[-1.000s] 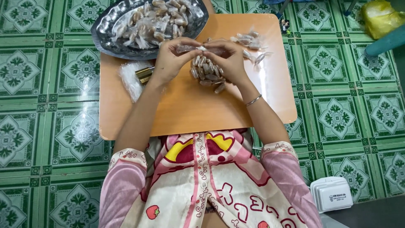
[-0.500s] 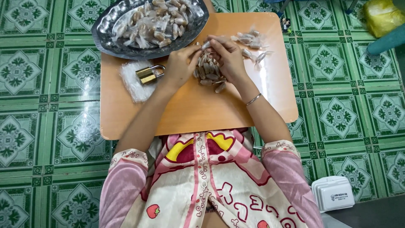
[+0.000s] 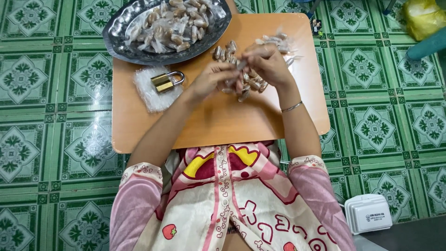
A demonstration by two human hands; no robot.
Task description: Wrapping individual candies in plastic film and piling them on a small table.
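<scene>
My left hand [image 3: 211,80] and right hand [image 3: 267,62] meet, pinching one small wrapped candy [image 3: 241,65] above the pile [image 3: 232,69] near the tabletop's [image 3: 209,125] far edge, nearer my right.

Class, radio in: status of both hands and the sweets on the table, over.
Left hand and right hand pinch one wrapped sweet between them. Sweet pile under hands. Metal tray of sweets and padlock to the left, not in the way.

Small wooden table [image 3: 209,123], metal tray [image 3: 118,39], padlock [image 3: 166,81], wrapped candies [image 3: 225,50]
</scene>
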